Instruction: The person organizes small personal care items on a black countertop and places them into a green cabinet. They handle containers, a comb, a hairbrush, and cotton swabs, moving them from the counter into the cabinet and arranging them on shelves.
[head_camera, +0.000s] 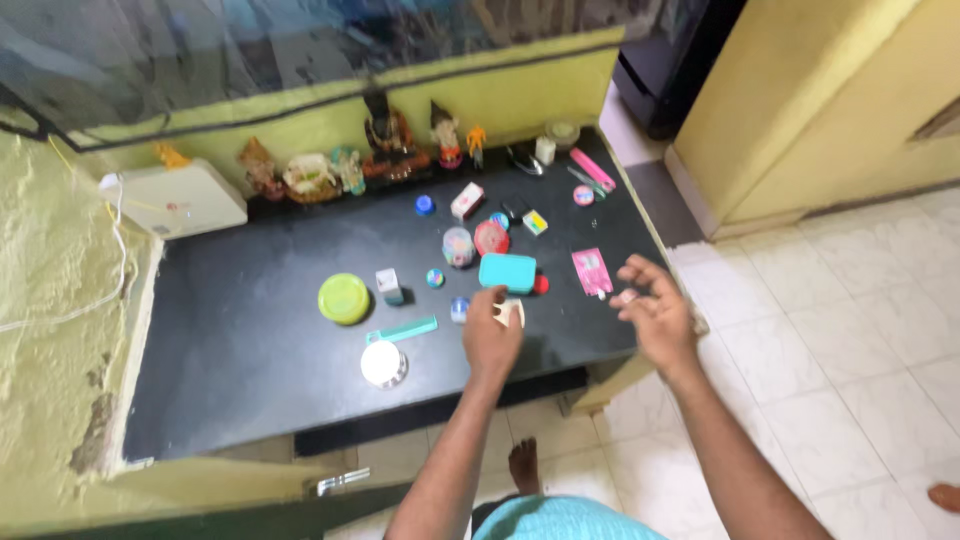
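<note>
My left hand (491, 335) is closed around a small cream-coloured object (512, 312) just above the black counter (240, 350), near its front edge. A teal rectangular box (507, 272) lies right behind that hand, with a small red piece beside it. My right hand (652, 310) hovers with fingers spread over the counter's right front corner and holds nothing. A pink packet (591, 271) lies just left of and behind the right hand.
On the counter lie a lime-green lid (344, 298), a white round lid (383, 363), a teal strip (402, 331), a red disc (491, 238) and several small items. Figurines (390, 140) line the back wall, a white device (180, 200) stands at left. White floor tiles (850, 330) lie to the right.
</note>
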